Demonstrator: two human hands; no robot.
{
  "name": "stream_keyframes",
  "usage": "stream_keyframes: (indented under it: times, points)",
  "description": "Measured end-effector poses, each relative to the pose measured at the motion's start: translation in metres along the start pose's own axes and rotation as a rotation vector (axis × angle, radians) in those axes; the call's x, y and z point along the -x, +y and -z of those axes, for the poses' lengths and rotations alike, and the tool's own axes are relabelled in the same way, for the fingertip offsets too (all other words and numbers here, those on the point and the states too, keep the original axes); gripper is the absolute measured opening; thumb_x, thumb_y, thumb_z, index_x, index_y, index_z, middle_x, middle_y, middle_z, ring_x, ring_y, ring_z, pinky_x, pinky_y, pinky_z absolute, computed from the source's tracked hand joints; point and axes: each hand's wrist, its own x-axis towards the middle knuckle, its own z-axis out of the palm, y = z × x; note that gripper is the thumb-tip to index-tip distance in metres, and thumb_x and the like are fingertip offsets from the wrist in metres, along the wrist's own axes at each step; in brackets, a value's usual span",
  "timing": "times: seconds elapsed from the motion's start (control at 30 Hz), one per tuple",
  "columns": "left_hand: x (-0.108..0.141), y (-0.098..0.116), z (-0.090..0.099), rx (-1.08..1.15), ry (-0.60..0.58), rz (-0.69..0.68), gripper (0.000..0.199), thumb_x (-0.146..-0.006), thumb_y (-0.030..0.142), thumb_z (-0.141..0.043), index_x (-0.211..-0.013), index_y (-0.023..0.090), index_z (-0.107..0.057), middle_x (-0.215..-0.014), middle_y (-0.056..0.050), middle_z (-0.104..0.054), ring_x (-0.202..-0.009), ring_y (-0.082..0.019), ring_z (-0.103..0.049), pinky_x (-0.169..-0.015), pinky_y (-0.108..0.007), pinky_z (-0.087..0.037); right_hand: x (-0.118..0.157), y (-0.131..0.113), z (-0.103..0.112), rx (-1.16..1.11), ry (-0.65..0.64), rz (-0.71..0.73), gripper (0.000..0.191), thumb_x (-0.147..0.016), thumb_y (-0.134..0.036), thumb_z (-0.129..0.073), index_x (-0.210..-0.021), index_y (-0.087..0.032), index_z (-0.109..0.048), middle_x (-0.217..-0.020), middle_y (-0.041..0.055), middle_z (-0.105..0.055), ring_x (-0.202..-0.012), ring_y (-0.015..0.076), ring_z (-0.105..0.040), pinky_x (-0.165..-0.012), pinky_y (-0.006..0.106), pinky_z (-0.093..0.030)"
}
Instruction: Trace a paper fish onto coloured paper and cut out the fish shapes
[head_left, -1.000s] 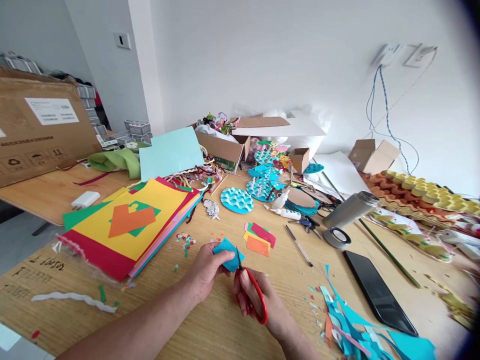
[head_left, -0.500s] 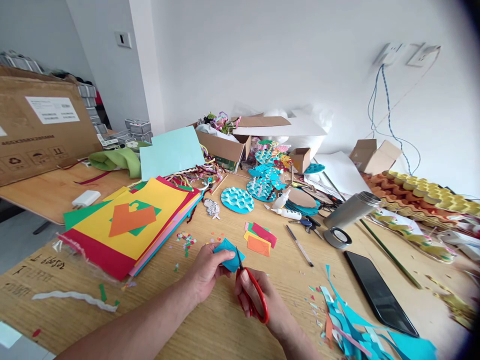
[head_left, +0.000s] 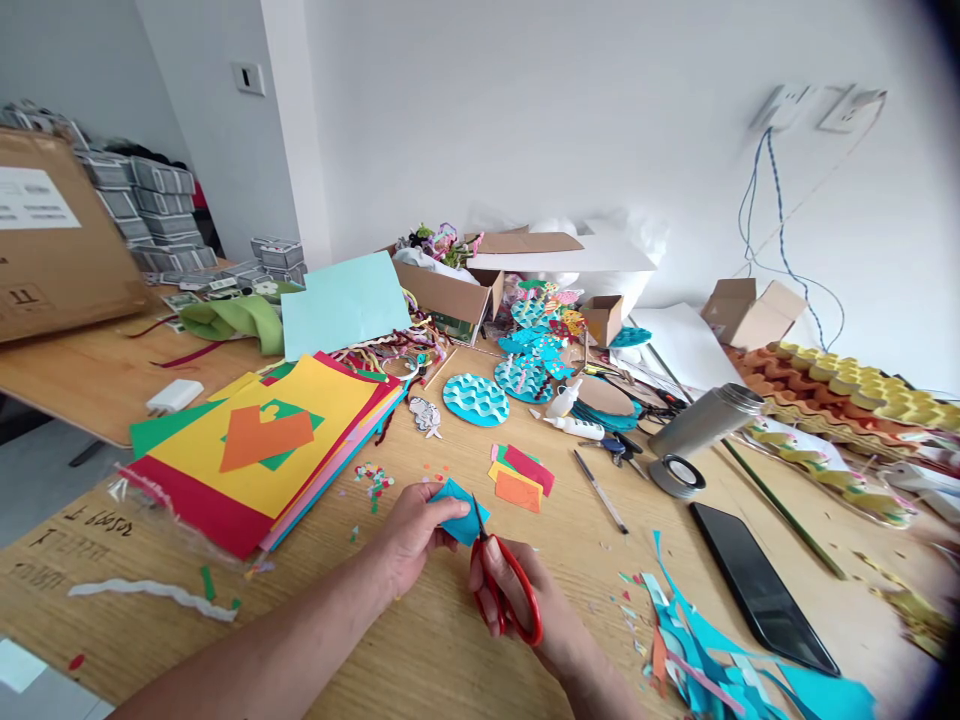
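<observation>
My left hand [head_left: 409,535] pinches a small folded piece of blue paper [head_left: 459,508] just above the wooden table [head_left: 420,650]. My right hand [head_left: 525,600] grips red-handled scissors [head_left: 504,585], with the blades pointing up into the blue paper's right edge. Small coloured paper squares [head_left: 521,478] lie just beyond the hands. Blue paper offcuts [head_left: 705,650] are piled to the right of my right hand.
A stack of coloured paper sheets [head_left: 262,450] lies at left. A black phone [head_left: 761,585], a steel flask [head_left: 705,420] with its lid, a pen [head_left: 600,490], glue bottles and blue wave discs [head_left: 474,398] lie beyond. Cardboard boxes [head_left: 450,290] stand at the back.
Both hands stay in place with paper and scissors; the scissor handles have shifted slightly. The view has turned a little, pushing the large cardboard box at left further out of view.
</observation>
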Motion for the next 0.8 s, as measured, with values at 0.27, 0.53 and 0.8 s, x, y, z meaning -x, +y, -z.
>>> stream_keyframes:
  times: [0.27, 0.53, 0.8]
  points:
    - [-0.0002, -0.002, 0.0001, 0.038, -0.02, 0.001, 0.028, -0.054, 0.033, -0.078, -0.068, 0.012, -0.067, -0.062, -0.003, -0.064, -0.056, -0.012, -0.051, -0.051, -0.024, -0.038, 0.0005, 0.0024, -0.0005, -0.091, -0.019, 0.008, 0.065, -0.075, -0.079, -0.044, -0.071, -0.015, -0.055, -0.041, -0.0048, -0.047, -0.036, 0.007, -0.04, -0.036, 0.018, -0.026]
    - [-0.0014, -0.005, -0.0012, 0.151, -0.016, 0.08, 0.022, -0.053, 0.028, -0.077, -0.063, 0.012, -0.065, -0.059, -0.001, -0.061, -0.053, -0.01, -0.05, -0.047, -0.022, -0.034, 0.0002, 0.0008, 0.0005, -0.195, -0.101, -0.009, 0.065, -0.075, -0.078, -0.045, -0.075, -0.014, -0.055, -0.046, -0.0034, -0.049, -0.039, 0.008, -0.044, -0.033, 0.017, -0.029]
    - [-0.0018, -0.0035, -0.0017, 0.143, 0.04, 0.04, 0.024, -0.053, 0.029, -0.078, -0.063, 0.013, -0.064, -0.058, 0.0, -0.06, -0.053, -0.01, -0.049, -0.048, -0.022, -0.034, 0.0001, -0.0007, -0.0025, -0.098, -0.041, 0.012, 0.063, -0.078, -0.076, -0.044, -0.077, -0.015, -0.055, -0.049, -0.0033, -0.051, -0.04, 0.0077, -0.044, -0.035, 0.017, -0.03]
